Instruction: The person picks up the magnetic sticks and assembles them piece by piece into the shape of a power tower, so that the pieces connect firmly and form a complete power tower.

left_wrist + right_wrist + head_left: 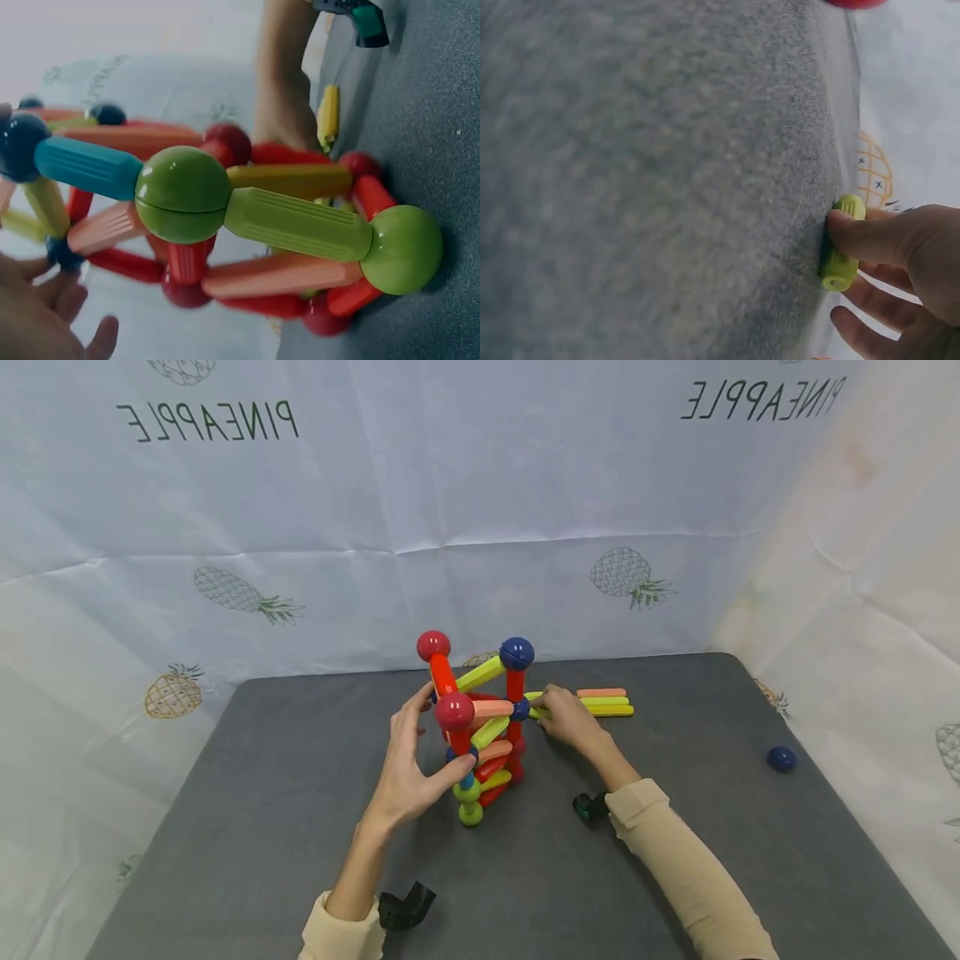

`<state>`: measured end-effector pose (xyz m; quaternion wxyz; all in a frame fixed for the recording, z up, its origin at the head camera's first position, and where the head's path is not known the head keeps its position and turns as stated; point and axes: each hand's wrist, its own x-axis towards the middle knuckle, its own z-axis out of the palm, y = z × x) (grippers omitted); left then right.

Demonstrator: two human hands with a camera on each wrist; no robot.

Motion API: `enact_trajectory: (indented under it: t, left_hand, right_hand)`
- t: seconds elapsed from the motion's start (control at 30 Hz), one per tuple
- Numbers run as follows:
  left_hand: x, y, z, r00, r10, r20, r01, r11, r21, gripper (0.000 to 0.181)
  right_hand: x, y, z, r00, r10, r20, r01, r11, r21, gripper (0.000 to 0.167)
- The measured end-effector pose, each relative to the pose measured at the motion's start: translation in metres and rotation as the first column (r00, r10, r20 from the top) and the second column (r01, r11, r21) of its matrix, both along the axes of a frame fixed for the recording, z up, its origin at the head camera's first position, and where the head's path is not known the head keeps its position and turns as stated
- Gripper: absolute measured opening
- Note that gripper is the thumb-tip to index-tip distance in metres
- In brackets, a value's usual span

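A tower of magnetic sticks and balls [454, 713] stands on the grey table, with red and blue balls on top and green ones low at the front. My left hand [408, 777] holds its left side, thumb at a front blue ball and fingers reaching toward the back. The left wrist view shows the tower's green balls and green stick [298, 225] up close, with part of the left hand [41, 315] at the lower left. Just right of the tower, my right hand [568, 720] pinches a yellow-green stick [840, 271] at the table surface.
Loose sticks, a salmon one [602, 692] and yellow ones [609, 711], lie right of the right hand. A blue ball [782, 758] rests near the table's right edge. A pineapple-print cloth [450, 602] hangs behind the table [300, 827].
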<state>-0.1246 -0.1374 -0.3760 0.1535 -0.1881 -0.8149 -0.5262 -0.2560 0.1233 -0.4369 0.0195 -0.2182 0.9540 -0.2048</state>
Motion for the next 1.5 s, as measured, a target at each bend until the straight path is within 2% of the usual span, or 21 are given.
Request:
enact_trajectory:
  t: [0.07,0.13,0.2,0.27,0.37,0.47,0.57,0.63,0.7,0.73,0.8,0.83,0.9,0.97,1.13,1.3,1.5]
  left_hand:
    - [-0.001,-0.003,-0.002,0.998,-0.066,-0.001,0.066,0.998,0.007,0.093]
    - [-0.003,-0.005,-0.005,0.991,-0.134,-0.003,0.134,0.991,0.025,0.088]
    - [-0.005,-0.007,-0.007,0.981,-0.192,-0.003,0.192,0.98,0.046,0.081]
    - [-0.007,-0.007,-0.008,0.973,-0.231,0.001,0.231,0.971,0.059,0.074]
    - [-0.009,-0.007,-0.008,0.963,-0.27,0.0,0.269,0.961,0.069,0.064]
    - [-0.013,-0.005,-0.006,0.956,-0.292,0.001,0.291,0.955,0.064,0.061]
    - [-0.016,-0.004,-0.004,0.949,-0.314,-0.002,0.313,0.947,0.065,0.061]
    - [-0.018,-0.004,-0.004,0.945,-0.326,-0.012,0.326,0.943,0.068,0.061]
    - [-0.019,-0.005,-0.005,0.943,-0.333,-0.019,0.334,0.94,0.074,0.057]
    - [-0.019,-0.006,-0.006,0.941,-0.337,-0.026,0.338,0.938,0.075,0.055]
    - [-0.019,-0.007,-0.007,0.938,-0.344,-0.033,0.346,0.936,0.072,0.053]
    - [-0.019,-0.007,-0.007,0.937,-0.348,-0.036,0.35,0.934,0.072,0.053]
    - [-0.018,-0.008,-0.007,0.935,-0.353,-0.034,0.354,0.933,0.067,0.052]
    - [-0.017,-0.008,-0.006,0.936,-0.352,-0.031,0.353,0.934,0.062,0.049]
    - [-0.015,-0.008,-0.003,0.937,-0.35,-0.022,0.35,0.934,0.063,0.051]
    - [-0.014,-0.007,-0.003,0.939,-0.343,-0.03,0.344,0.937,0.066,0.05]
    - [-0.015,-0.007,-0.007,0.952,-0.3,-0.068,0.305,0.948,0.091,0.041]
  right_hand:
    - [0.001,0.003,0.002,1.0,0.002,0.01,-0.002,0.999,-0.042,0.028]
    - [0.002,0.006,0.008,0.999,0.007,-0.031,-0.01,0.995,-0.095,0.023]
    - [0.005,0.01,0.022,0.995,-0.012,-0.095,-0.007,0.982,-0.189,0.019]
    - [0.011,0.012,0.045,0.983,-0.047,-0.179,-0.011,0.95,-0.313,0.02]
    - [0.027,0.014,0.091,0.948,-0.112,-0.299,-0.056,0.863,-0.501,0.025]
    - [0.052,0.011,0.14,0.907,-0.118,-0.404,-0.188,0.746,-0.639,0.029]
    - [0.08,0.0,0.177,0.859,-0.032,-0.512,-0.377,0.638,-0.672,0.03]
    - [0.096,-0.009,0.192,0.818,0.063,-0.571,-0.488,0.6,-0.633,0.03]
    - [0.109,-0.018,0.199,0.774,0.161,-0.612,-0.567,0.604,-0.559,0.031]
    - [0.114,-0.021,0.201,0.758,0.203,-0.62,-0.59,0.62,-0.517,0.031]
    - [0.12,-0.026,0.201,0.735,0.267,-0.623,-0.612,0.657,-0.44,0.032]
    - [0.121,-0.027,0.201,0.732,0.291,-0.617,-0.615,0.672,-0.413,0.033]
    - [0.122,-0.027,0.199,0.734,0.316,-0.601,-0.603,0.71,-0.363,0.034]
    - [0.121,-0.027,0.197,0.742,0.332,-0.583,-0.592,0.733,-0.335,0.034]
    - [0.119,-0.026,0.196,0.752,0.363,-0.551,-0.582,0.757,-0.296,0.032]
    - [0.12,-0.029,0.197,0.742,0.372,-0.558,-0.568,0.791,-0.228,0.03]
    - [0.122,-0.035,0.195,0.735,0.353,-0.579,-0.52,0.841,-0.147,0.029]
